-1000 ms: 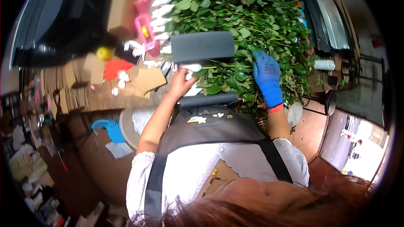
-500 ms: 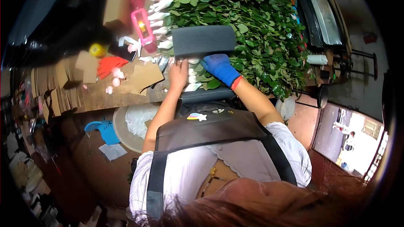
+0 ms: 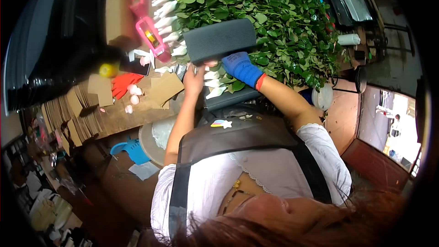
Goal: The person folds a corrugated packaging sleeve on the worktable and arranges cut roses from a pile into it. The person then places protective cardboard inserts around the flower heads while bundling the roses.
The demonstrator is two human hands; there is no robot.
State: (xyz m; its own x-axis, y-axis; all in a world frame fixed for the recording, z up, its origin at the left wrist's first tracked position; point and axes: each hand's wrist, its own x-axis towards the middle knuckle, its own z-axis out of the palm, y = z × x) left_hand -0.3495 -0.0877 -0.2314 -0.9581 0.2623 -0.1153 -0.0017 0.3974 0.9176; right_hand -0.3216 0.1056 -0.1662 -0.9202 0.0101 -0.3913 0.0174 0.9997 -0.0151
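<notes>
My bare left hand (image 3: pixel 194 81) reaches to the near edge of a dark grey ribbed panel (image 3: pixel 221 40). Its fingers bend in at that edge, and what they grip is hidden. Close to its fingertips, a pink flower head (image 3: pixel 211 63) shows below the panel. On the other side of that flower, my right hand (image 3: pixel 238 66), in a blue glove with a red cuff, is closed against the panel's lower edge; its contents are hidden. White-wrapped flower heads (image 3: pixel 214 92) lie between my forearms, and leafy green stems (image 3: pixel 292 32) spread beyond the right hand.
More white-wrapped heads (image 3: pixel 165 9) line the table's left side beside a pink tape dispenser (image 3: pixel 153 39). Left of these lie cardboard pieces (image 3: pixel 165 90), a red glove (image 3: pixel 124 84), loose pink petals (image 3: pixel 135 90) and a yellow round object (image 3: pixel 108 70). A round tub (image 3: pixel 151 137) stands below the table.
The view has tilted and shifted, so the table looks rotated. Both hands stay at the panel's near edge, and a pink flower head shows more clearly between them.
</notes>
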